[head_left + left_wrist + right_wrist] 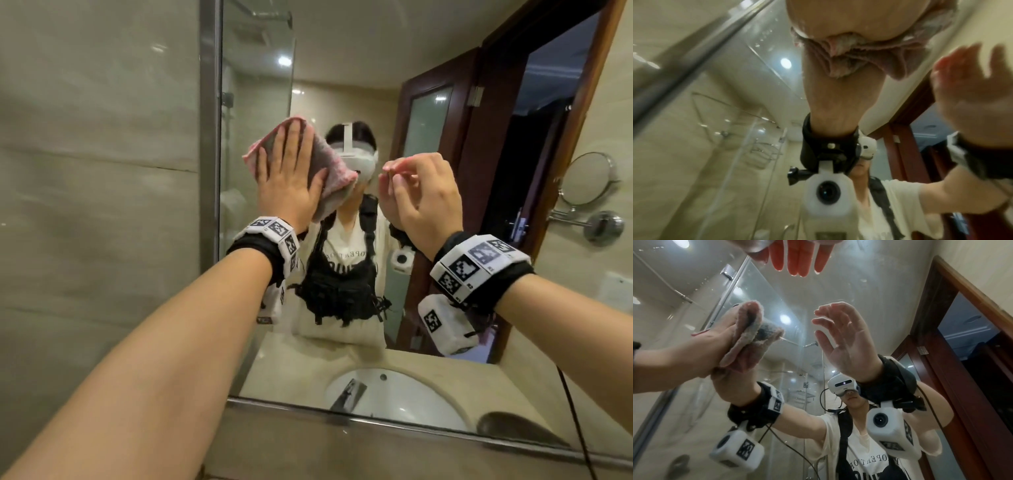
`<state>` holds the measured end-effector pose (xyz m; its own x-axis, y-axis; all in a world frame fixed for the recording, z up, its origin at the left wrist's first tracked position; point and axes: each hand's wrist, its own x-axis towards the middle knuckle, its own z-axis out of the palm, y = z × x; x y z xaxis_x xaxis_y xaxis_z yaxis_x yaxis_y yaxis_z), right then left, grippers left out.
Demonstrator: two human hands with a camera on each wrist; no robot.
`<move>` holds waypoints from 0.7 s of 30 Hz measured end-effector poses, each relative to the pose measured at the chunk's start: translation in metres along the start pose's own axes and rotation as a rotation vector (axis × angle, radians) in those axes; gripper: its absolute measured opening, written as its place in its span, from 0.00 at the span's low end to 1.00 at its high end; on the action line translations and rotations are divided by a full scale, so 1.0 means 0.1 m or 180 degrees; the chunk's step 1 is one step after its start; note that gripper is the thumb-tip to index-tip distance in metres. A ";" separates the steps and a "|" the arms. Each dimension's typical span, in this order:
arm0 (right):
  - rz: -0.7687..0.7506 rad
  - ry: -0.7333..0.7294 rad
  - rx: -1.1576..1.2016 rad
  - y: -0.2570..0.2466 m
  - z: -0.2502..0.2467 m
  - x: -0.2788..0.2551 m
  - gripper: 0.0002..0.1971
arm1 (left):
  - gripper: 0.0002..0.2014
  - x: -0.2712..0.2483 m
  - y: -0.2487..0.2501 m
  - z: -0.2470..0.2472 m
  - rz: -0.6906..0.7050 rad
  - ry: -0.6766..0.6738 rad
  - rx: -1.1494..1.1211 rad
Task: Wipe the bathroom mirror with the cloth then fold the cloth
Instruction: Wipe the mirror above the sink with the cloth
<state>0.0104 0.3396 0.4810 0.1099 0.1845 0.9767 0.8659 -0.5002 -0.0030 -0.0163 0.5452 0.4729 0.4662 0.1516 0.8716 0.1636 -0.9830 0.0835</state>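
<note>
The left hand (287, 181) presses the cloth (92, 164) flat on the mirror (342, 85), near its left edge — fingers straight. The right hand (421, 202) hangs loose, holding nothing. Ease off — the cloth could slide down.

Left hand (291, 178) flat, fingers (287, 144) straight; right hand (424, 198) raised, loosely curled.

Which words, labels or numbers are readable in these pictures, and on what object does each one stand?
"OPERATOR", mirror-reversed and cut by the black vest: on the reflected white T-shirt.
A second, larger line below it: hidden, unreadable.
Small digits beside the square codes on the right wristband: too small to read.
</note>
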 end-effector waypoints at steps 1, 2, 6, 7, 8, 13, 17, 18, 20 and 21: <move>0.0014 -0.0015 0.0012 -0.01 0.03 -0.03 0.13 | 0.34 -0.06 -0.07 0.02 -0.0018 -0.0015 0.0018; 0.0046 -0.0032 0.0028 -0.02 0.06 -0.06 0.13 | 0.34 -0.13 -0.14 0.04 -0.0016 -0.0034 0.0027; 0.0113 -0.0214 0.0156 -0.09 0.17 -0.23 0.14 | 0.33 -0.48 -0.42 0.18 -0.0210 -0.0020 0.0038; 0.0123 -0.0291 0.0186 -0.11 0.20 -0.28 0.15 | 0.33 -0.57 -0.48 0.22 -0.0290 -0.0011 0.0055; 0.0138 -0.0372 0.0223 -0.13 0.23 -0.33 0.15 | 0.33 -0.66 -0.53 0.27 -0.0352 -0.0028 0.0069; 0.0129 -0.0472 0.0404 -0.22 0.37 -0.58 0.13 | 0.34 -1.08 -0.60 0.50 -0.0420 -0.0134 0.0110; 0.0003 -0.0516 0.0440 -0.25 0.49 -0.74 0.12 | 0.35 -1.20 -0.51 0.61 -0.0422 -0.0164 0.0239; 0.0008 -0.0509 0.0459 -0.26 0.51 -0.76 0.12 | 0.35 -1.22 -0.46 0.64 -0.0237 -0.0235 0.0307; 0.0075 -0.0444 0.0525 -0.28 0.54 -0.77 0.12 | 0.34 -1.30 -0.32 0.72 0.0368 -0.0340 0.0316; 0.0114 -0.0369 0.0553 -0.29 0.54 -0.76 0.11 | 0.34 -1.34 -0.25 0.76 0.0678 -0.0337 0.0293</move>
<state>0.0034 0.3854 0.3950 0.1888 0.2704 0.9441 0.9304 -0.3567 -0.0839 -0.0163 0.5569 0.3172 0.5863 -0.0431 0.8090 0.1281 -0.9811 -0.1451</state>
